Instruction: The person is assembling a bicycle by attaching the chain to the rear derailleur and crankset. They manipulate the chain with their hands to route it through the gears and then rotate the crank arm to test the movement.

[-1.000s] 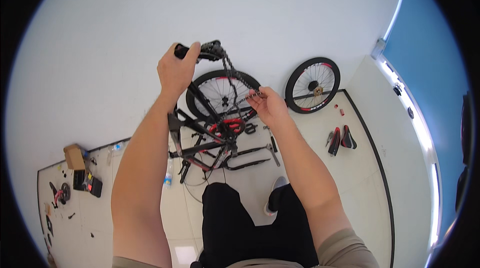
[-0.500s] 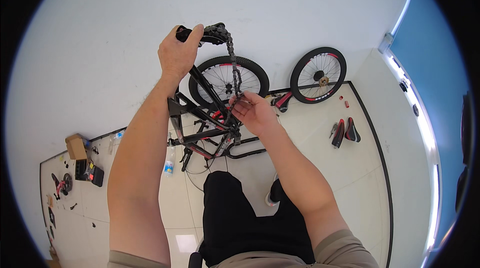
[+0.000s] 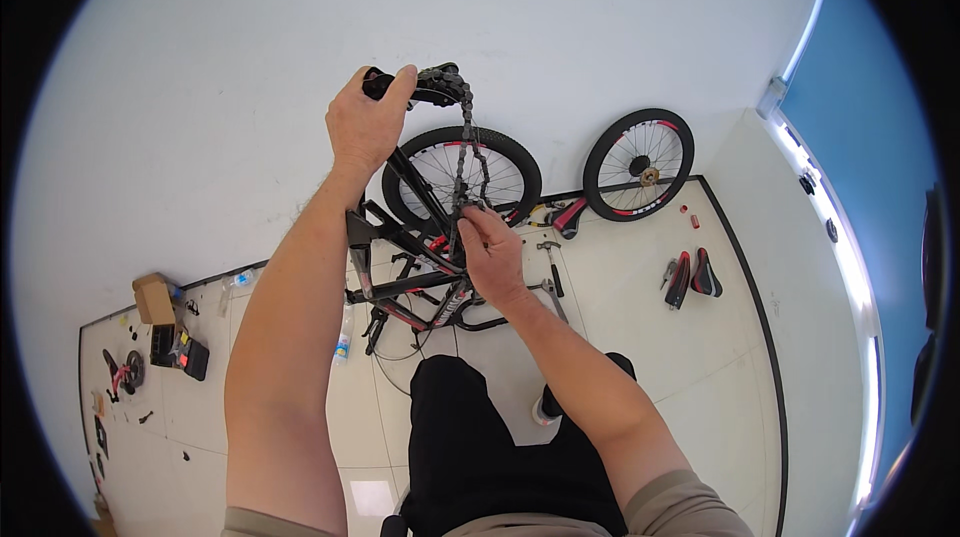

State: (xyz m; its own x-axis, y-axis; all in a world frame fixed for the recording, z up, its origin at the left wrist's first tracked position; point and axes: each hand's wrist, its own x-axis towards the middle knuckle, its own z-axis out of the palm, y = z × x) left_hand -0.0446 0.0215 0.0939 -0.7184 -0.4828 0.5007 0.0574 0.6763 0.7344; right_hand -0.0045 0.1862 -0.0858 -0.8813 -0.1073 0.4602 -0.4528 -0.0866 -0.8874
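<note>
1. The chain (image 3: 466, 152) hangs in a doubled strand in front of the person, from a bunched top end at upper centre down to about the middle of the view, with the bike frame (image 3: 405, 272) behind and below it.
2. The left hand (image 3: 368, 127) is raised high and closed in a fist around a black grip-like bar (image 3: 378, 85); the chain's bunched upper links sit on that bar just beside the thumb — touching the hand or very near it.
3. The right hand (image 3: 490, 252) is lower, fingers pinched shut on the chain's lower end, so the strand runs almost straight down between the two hands.
4. To handle the chain well, a judgement: the upper fist should stay steady as an anchor while the lower pinch feeds the links slowly, keeping the strand untwisted and lightly taut so no link kinks or slips off the bar.
5. Further out — a front wheel (image 3: 462, 180) stands on the frame against the white wall, a loose wheel (image 3: 640, 165) leans to the right, two saddles (image 3: 692, 277) lie on the tiled floor, and a cardboard box (image 3: 155, 299) with small parts sits far left.
</note>
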